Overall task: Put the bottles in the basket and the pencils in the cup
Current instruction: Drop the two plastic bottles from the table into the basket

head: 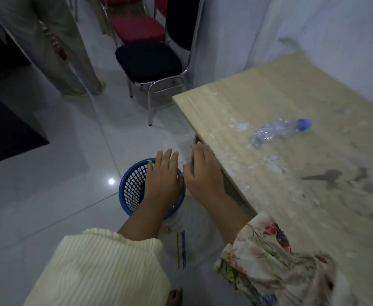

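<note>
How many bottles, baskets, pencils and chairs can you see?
Bottles: 1, crushed bottle lying on the table
Baskets: 1, blue basket on the floor
Pencils: 2, pencils on the floor
Chairs: 2, black chair, red chair
Total: 6

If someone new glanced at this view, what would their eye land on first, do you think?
Probably the two bare hands, left hand and right hand, spread open over the blue basket on the floor. Next, the crushed clear bottle lying on the dusty wooden table to the right.
</note>
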